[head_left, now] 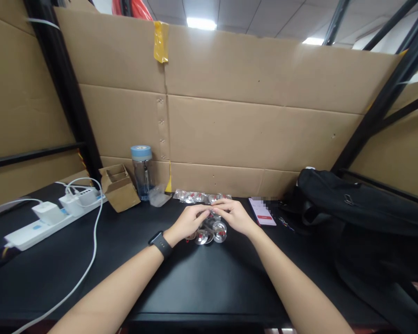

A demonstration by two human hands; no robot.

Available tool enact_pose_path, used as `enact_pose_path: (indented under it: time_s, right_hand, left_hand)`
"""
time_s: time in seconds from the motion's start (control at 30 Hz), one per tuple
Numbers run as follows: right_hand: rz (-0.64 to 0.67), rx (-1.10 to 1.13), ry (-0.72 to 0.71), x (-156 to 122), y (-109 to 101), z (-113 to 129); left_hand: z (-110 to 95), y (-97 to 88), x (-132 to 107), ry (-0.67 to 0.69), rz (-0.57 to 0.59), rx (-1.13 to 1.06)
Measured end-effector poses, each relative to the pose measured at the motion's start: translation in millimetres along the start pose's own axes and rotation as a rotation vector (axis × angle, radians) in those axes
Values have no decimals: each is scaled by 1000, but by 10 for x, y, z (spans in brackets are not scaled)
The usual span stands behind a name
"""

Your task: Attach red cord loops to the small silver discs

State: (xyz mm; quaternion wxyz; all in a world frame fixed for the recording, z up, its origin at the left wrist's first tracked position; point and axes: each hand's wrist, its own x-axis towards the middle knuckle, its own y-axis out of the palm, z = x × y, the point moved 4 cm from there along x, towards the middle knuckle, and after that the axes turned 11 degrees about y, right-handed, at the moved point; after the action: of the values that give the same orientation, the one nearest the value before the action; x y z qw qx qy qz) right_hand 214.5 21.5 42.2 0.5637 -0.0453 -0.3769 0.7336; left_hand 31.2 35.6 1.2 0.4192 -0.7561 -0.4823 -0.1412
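Observation:
Over a small pile of shiny silver discs (219, 232) with red marks, my left hand (190, 221) and my right hand (235, 215) meet at the fingertips. Both hands are closed in a pinch, thumbs almost touching. Whatever lies between the fingers is hidden and too small to name. A dark watch is on my left wrist. Just behind the hands runs a row of similar silver discs in clear plastic wrappers (190, 197), partly covered by my right fingers.
At left, a white power strip (28, 235) carries chargers and a loose white cable (94, 241). An open cardboard box (122, 192), a blue-lidded bottle (141, 171) and a clear plastic piece (159, 196) stand behind. A phone (263, 212) and black bag (365, 204) lie right. Cardboard walls (247, 130) enclose the table.

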Motion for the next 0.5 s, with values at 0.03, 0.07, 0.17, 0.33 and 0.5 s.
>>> enact_pose_path:
  time_s: [0.03, 0.07, 0.17, 0.33, 0.5]
  right_hand:
    - [-37, -1, 14, 3, -16, -22]
    - [-85, 2, 33, 6, -37, -47]
    - [-186, 26, 70, 3, -70, -89]
    - [-170, 89, 42, -16, -39, -11]
    - [-281, 106, 83, -4, -116, -75]
  left_hand:
    - [2, -19, 3, -8, -1, -5]
    - [6, -41, 6, -21, -4, -15]
    - [-13, -109, 17, -42, -29, -22]
    - [-172, -126, 31, 10, -47, 5]
    - [-127, -174, 20, -52, -178, -9]
